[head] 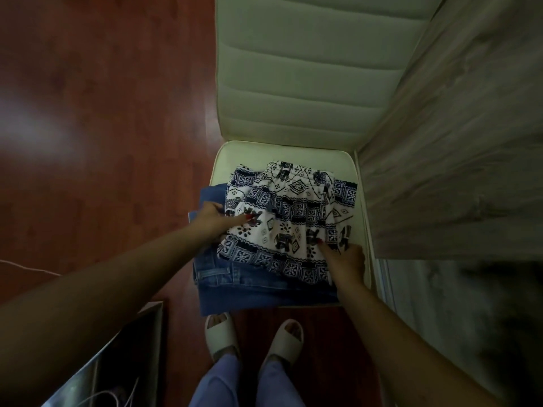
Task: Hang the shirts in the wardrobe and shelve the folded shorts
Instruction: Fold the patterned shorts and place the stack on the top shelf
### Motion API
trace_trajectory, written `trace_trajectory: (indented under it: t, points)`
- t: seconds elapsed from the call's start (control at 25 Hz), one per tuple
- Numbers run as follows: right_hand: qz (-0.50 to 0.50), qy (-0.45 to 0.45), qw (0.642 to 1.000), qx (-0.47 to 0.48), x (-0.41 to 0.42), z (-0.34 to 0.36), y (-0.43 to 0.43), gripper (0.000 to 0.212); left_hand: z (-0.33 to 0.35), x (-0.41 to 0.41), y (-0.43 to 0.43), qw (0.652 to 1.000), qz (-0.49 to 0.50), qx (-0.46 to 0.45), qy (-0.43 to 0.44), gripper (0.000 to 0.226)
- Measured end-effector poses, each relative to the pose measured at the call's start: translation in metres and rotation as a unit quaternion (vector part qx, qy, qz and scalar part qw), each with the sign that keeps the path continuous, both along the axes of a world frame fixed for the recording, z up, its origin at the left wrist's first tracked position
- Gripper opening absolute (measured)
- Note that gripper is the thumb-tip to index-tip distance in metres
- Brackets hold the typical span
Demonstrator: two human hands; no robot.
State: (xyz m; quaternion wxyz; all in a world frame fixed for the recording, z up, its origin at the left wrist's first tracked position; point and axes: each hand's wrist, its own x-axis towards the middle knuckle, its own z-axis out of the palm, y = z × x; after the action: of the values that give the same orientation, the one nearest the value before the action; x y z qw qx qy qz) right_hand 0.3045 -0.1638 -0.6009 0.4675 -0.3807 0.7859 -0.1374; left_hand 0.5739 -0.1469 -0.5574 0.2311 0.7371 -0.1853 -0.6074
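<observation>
Pinching the patterned shorts at both edges, left hand and right hand fingers clenched.

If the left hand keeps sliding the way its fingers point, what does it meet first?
The left hand points right, its fingers already on the patterned shorts; going on, it would likely push into that folded cloth atop the denim shorts.

Cream chair, red-brown floor, white slippers
</observation>
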Motion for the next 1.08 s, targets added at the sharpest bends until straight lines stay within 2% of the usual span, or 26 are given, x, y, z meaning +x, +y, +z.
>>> trace_trajectory:
  t: [0.12,0.24,0.32,0.4,0.48,0.52,0.68,0.76,0.8,0.88,0.92,1.0,1.08]
  points:
    - [-0.008,-0.073,0.997,0.001,0.007,0.017,-0.004,0.056,0.001,0.003,-0.006,0.999,-0.034,0.022,0.012,0.06]
    - [0.012,-0.133,0.99,-0.035,0.014,0.035,-0.013,0.045,0.001,0.003,-0.005,0.999,-0.031,0.024,0.025,0.071]
    - [0.042,-0.134,0.987,-0.077,0.022,0.05,-0.019,0.039,0.004,0.003,-0.001,0.999,-0.033,0.033,0.025,0.07]
    - [0.069,-0.134,0.982,-0.113,0.032,0.071,-0.03,0.033,0.016,0.013,0.004,0.997,-0.041,0.035,0.057,0.069]
    - [0.105,-0.17,0.972,-0.124,0.045,0.101,-0.048,0.025,0.038,0.026,0.019,0.992,-0.035,0.03,0.118,0.089]
    - [0.136,-0.199,0.964,-0.115,0.053,0.116,-0.059,0.021,0.049,0.029,0.031,0.99,-0.017,0.016,0.14,0.089]
    - [0.272,-0.309,0.91,-0.042,0.085,0.161,-0.095,0.018,0.085,0.001,0.093,0.973,0.059,-0.059,0.217,0.069]
    - [0.343,-0.33,0.879,-0.019,0.09,0.166,-0.107,0.021,0.092,-0.037,0.12,0.966,0.114,-0.079,0.22,0.052]
    - [0.379,-0.316,0.869,-0.021,0.09,0.162,-0.111,0.021,0.094,-0.056,0.127,0.96,0.157,-0.066,0.223,0.05]
    - [0.461,-0.232,0.854,-0.066,0.082,0.144,-0.119,0.021,0.076,-0.089,0.139,0.947,0.196,-0.017,0.254,0.051]
    - [0.499,-0.178,0.842,-0.106,0.077,0.128,-0.121,0.027,0.063,-0.1,0.142,0.947,0.167,0.01,0.276,0.049]
    - [0.522,-0.093,0.835,-0.145,0.059,0.089,-0.118,0.04,0.04,-0.108,0.142,0.959,0.028,0.04,0.28,0.028]
    - [0.452,-0.036,0.881,-0.137,0.037,0.058,-0.104,0.046,0.017,-0.096,0.134,0.968,-0.081,0.008,0.239,0.018]
